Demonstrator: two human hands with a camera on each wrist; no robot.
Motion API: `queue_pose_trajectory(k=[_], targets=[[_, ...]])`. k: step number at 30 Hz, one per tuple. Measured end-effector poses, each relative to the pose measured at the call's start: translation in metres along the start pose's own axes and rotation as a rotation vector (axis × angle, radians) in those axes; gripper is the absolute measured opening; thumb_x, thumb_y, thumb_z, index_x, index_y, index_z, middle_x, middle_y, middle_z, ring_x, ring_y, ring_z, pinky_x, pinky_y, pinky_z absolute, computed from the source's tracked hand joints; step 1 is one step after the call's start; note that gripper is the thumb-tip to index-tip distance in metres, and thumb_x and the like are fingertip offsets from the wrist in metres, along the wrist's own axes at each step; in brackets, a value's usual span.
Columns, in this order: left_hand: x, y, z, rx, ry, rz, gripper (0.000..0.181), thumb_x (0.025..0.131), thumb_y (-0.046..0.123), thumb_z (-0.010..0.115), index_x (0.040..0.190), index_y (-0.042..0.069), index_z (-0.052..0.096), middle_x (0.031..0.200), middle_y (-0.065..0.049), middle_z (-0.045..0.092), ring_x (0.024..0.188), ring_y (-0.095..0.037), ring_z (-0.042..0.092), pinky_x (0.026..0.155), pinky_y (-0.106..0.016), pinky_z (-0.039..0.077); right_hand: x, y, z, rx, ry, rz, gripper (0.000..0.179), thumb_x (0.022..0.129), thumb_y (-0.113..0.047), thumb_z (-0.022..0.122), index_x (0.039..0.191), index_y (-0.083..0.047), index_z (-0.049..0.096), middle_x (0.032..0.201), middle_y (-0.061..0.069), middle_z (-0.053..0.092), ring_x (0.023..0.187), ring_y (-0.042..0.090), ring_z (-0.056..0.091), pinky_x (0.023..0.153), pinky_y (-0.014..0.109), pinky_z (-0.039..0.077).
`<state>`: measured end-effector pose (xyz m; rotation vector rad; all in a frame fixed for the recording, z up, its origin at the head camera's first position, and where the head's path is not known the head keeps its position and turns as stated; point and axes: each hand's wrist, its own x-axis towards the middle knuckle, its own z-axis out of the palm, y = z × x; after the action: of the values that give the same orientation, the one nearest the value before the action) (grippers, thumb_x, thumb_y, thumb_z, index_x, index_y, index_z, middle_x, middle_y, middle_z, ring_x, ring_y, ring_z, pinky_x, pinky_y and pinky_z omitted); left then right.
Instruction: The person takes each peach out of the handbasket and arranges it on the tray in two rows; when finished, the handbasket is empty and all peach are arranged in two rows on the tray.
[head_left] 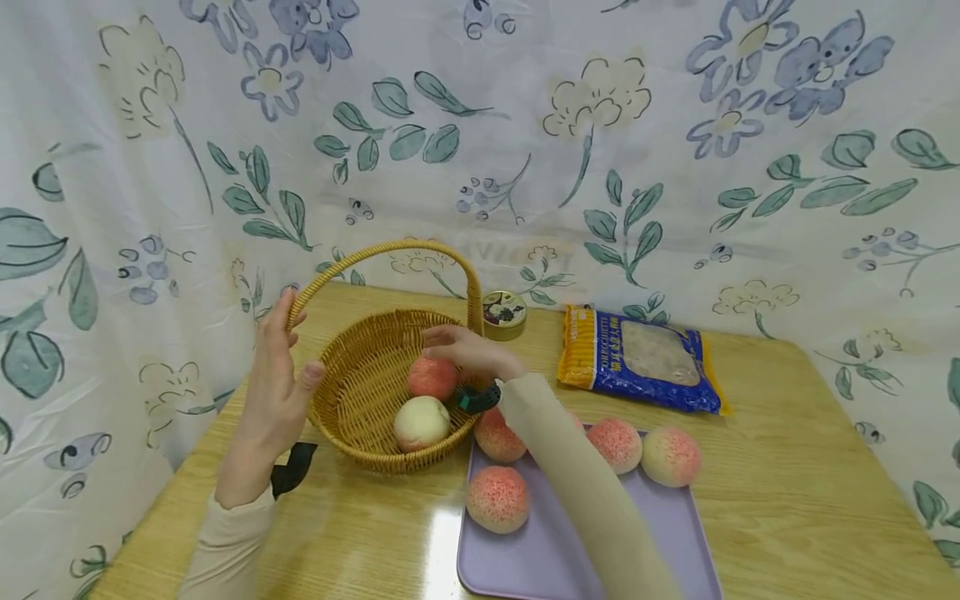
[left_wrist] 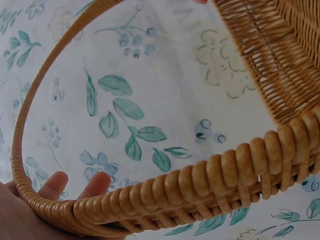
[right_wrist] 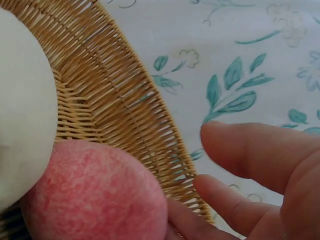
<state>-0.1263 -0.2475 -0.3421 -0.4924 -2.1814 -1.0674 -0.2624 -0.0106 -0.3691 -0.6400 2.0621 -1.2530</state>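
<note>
At the wooden table point(head_left: 780, 483) before floral fabric point(head_left: 525, 100), I see the left hand point(head_left: 272, 396) loose-fingered against the basket handle point(head_left: 405, 245), the right hand point(head_left: 474, 350) released by a pink peach point(head_left: 431, 380).

Mottled pink peach point(right_wrist: 100, 190), golden-brown basket point(head_left: 363, 392)

This looks like an indoor, homely corner: a wood-grain surface point(head_left: 787, 467) backed by hanging floral cloth point(head_left: 517, 158). The wicker basket point(head_left: 375, 458), peaches point(head_left: 498, 500), lilac tray point(head_left: 681, 533), bag of orecchiette point(head_left: 652, 358) and round tin point(head_left: 504, 312) suggest kitchen or dining; whether it is a real home, I cannot tell.
</note>
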Motion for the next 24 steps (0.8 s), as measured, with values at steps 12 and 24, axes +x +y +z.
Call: queue_pose_trajectory(k=[12,24], targets=[[0.002,0.001,-0.002,-0.009,0.005,0.016,0.09,0.094,0.068,0.035,0.154,0.005,0.013,0.154,-0.026,0.021,0.131,-0.053,0.035,0.1,-0.068,0.028,0.039,0.003,0.034,-0.139,-0.13,-0.031,0.054,0.097,-0.018,0.053,0.148,-0.008,0.038,0.148,0.013,0.043,0.127,0.026,0.049,0.095,0.033,0.046],[0.0,0.003,-0.001,-0.012,0.008,0.016,0.084,0.096,0.063,0.037,0.154,0.007,0.013,0.154,-0.023,0.023,0.13,-0.051,0.036,0.1,-0.067,0.029,0.034,0.004,0.036,-0.076,-0.022,-0.036,0.053,0.091,-0.019,0.062,0.142,-0.013,0.048,0.136,0.013,0.051,0.104,0.017,0.055,0.078,0.029,0.048]])
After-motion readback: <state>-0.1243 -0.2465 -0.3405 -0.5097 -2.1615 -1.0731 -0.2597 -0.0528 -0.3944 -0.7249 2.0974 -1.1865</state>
